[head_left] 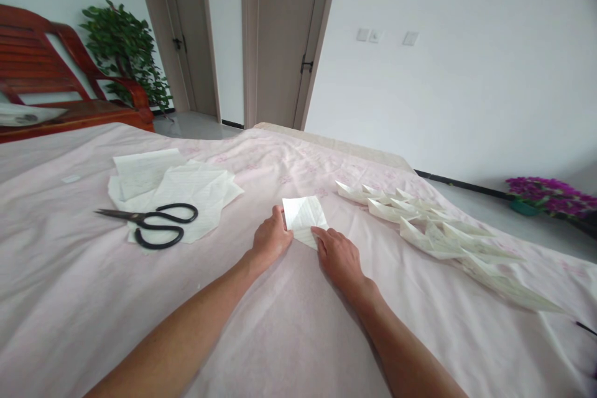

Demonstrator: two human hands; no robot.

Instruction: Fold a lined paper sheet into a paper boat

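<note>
paper (304,212), white, flat, with visible folds

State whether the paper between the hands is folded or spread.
Folded. The paper is a small packet with overlapping layers, far smaller than the loose sheets under the scissors.

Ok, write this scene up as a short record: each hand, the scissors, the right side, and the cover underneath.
Left hand: holding the left edge of the folded paper
Right hand: touching its lower right edge
Scissors: lying on loose sheets, left side
Right side: group of paper boats
Cover: pale pink cloth, wrinkled
</note>
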